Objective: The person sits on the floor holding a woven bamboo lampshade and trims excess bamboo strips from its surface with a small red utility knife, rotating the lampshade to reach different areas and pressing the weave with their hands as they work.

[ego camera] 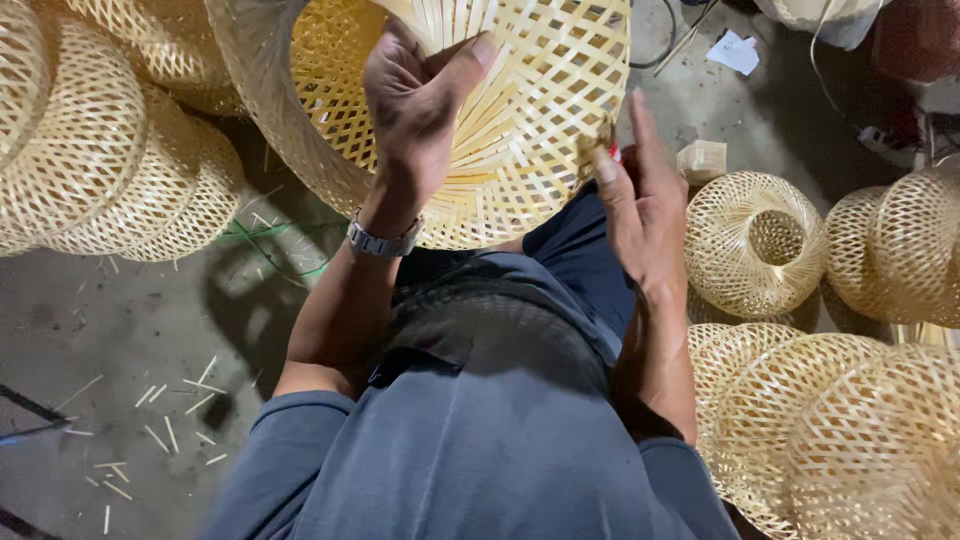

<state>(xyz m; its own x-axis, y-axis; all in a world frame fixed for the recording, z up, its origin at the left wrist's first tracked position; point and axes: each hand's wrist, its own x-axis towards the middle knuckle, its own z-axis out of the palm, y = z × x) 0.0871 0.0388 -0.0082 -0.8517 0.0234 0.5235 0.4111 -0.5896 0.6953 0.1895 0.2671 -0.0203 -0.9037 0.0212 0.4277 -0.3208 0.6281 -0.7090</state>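
Floor [120,330]: grey concrete, I note cut bamboo slivers [160,420] scattered at lower left.
Finished baskets [90,140]: woven globes stacked at left; more baskets at right [800,420], well apart from the hands.
Basket in hand [540,110]: open lattice of pale bamboo, held over the lap, rim toward the person.
Left hand [415,110]: fingers curled and pressed onto loose strips at the inner weave; wristwatch [383,240] on the wrist.
Right hand [640,200]: fingers straight, held together, tips touching the basket's edge; something small and red [614,153] shows there, too hidden to identify.
Risk: I judge the loose strips could spring free or splinter if the left grip slackens.
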